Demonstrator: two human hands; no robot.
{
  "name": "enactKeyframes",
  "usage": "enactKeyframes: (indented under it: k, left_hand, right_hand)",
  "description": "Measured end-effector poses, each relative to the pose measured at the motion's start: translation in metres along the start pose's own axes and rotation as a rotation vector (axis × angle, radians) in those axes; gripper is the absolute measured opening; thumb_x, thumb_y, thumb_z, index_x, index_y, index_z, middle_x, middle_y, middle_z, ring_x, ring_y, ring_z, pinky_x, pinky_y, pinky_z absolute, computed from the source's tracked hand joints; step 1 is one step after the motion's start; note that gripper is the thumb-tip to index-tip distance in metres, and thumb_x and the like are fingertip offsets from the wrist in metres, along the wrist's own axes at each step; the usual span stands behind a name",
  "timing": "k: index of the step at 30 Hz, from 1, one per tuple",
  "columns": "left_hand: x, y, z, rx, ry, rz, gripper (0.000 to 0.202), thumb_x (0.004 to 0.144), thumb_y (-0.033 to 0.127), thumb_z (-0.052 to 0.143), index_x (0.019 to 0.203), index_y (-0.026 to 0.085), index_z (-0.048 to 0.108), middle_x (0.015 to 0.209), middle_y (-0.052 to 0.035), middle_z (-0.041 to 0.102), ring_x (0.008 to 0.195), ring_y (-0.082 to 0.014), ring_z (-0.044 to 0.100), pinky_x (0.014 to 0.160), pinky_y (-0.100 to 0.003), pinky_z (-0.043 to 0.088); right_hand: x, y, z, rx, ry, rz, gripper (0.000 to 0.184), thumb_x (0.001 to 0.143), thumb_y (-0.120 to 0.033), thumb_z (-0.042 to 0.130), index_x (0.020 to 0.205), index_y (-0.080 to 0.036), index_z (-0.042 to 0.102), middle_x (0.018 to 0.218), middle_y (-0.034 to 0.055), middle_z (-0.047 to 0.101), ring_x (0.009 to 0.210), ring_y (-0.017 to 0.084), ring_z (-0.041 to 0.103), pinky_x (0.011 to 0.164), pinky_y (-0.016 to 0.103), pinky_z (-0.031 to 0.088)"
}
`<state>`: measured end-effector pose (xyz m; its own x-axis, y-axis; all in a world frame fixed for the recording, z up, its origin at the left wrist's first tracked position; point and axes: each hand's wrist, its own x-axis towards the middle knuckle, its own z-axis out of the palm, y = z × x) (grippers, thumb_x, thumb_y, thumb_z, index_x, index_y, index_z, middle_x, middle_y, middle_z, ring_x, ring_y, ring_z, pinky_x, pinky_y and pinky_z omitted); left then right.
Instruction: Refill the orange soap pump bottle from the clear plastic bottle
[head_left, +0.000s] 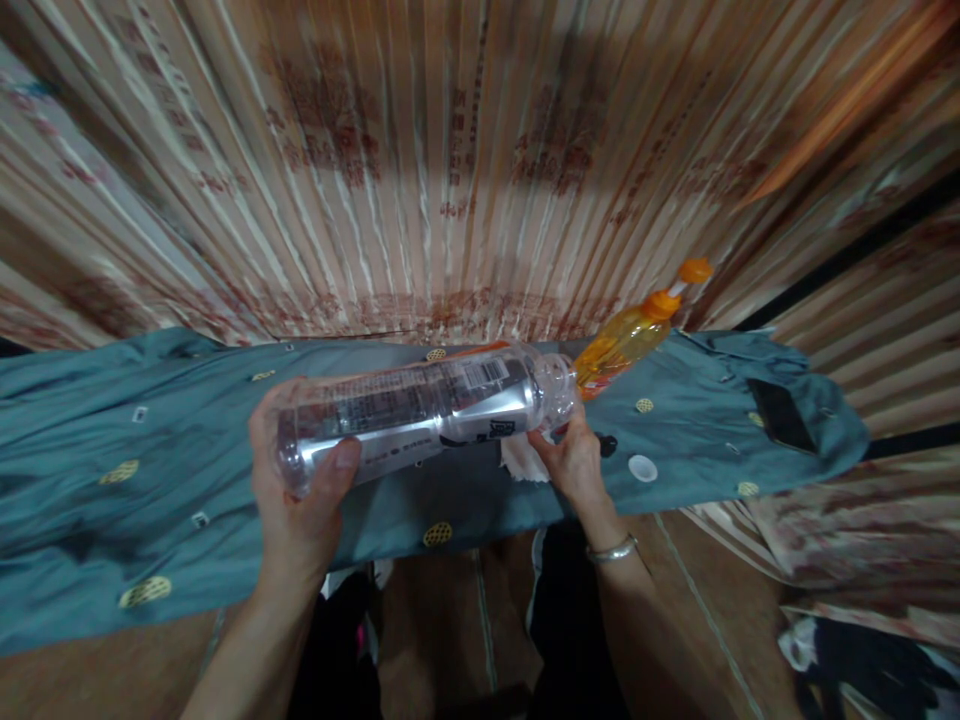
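Note:
My left hand (pixel 300 500) is wrapped round the base of a clear plastic bottle (pixel 420 405) with a printed label, held on its side over a teal cloth (pixel 112 450). My right hand (pixel 570 460) is closed near the bottle's open neck, fingers pinched beside a white tissue (pixel 521 460); what they hold is hidden. An orange bottle (pixel 626 340) with an orange nozzle cap lies tilted just beyond the clear bottle's mouth. A white bottle cap (pixel 643 467) rests on the cloth to the right of my right hand.
The teal cloth with gold round motifs covers a low surface. A black flat object (pixel 780 415) lies at its right end. Striped printed curtain fabric (pixel 480 160) hangs behind. Brown floor (pixel 450 620) and dark clothing are below.

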<state>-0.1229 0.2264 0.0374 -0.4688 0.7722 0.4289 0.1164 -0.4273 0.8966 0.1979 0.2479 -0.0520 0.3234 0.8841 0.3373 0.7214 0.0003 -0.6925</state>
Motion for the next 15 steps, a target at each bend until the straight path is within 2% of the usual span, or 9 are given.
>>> enactKeyframes:
  k: [3, 8, 15]
  left_hand:
    - [0.0012, 0.0023, 0.0016, -0.029, 0.001, -0.005, 0.078, 0.058, 0.070, 0.103, 0.120, 0.031, 0.075, 0.122, -0.0045, 0.073, 0.116, -0.0316, 0.070, 0.120, -0.052, 0.053]
    - [0.0013, 0.0033, 0.0015, -0.123, 0.014, -0.012, 0.070, 0.056, 0.055, 0.109, 0.114, 0.030, 0.079, 0.120, -0.0022, 0.076, 0.113, -0.0274, 0.069, 0.112, -0.042, 0.052]
    - [0.0019, 0.0042, -0.0014, -0.172, -0.011, -0.007, 0.072, 0.058, 0.056, 0.111, 0.118, 0.028, 0.083, 0.116, -0.0014, 0.078, 0.107, -0.0228, 0.069, 0.103, -0.035, 0.053]
  right_hand:
    - [0.0000, -0.0001, -0.0001, -0.009, -0.001, -0.001, 0.042, 0.083, -0.050, 0.078, 0.112, -0.023, 0.067, 0.085, 0.0029, 0.070, 0.077, 0.027, 0.070, 0.079, 0.043, 0.063]
    - [-0.0001, 0.0029, 0.0028, -0.018, 0.040, -0.064, 0.043, 0.086, -0.056, 0.074, 0.114, -0.024, 0.067, 0.085, 0.0031, 0.072, 0.080, 0.027, 0.071, 0.078, 0.042, 0.064]
    - [-0.0010, 0.0037, 0.0055, -0.017, 0.064, -0.092, 0.046, 0.087, -0.059, 0.070, 0.113, -0.021, 0.066, 0.084, 0.0042, 0.071, 0.075, 0.027, 0.071, 0.075, 0.042, 0.064]
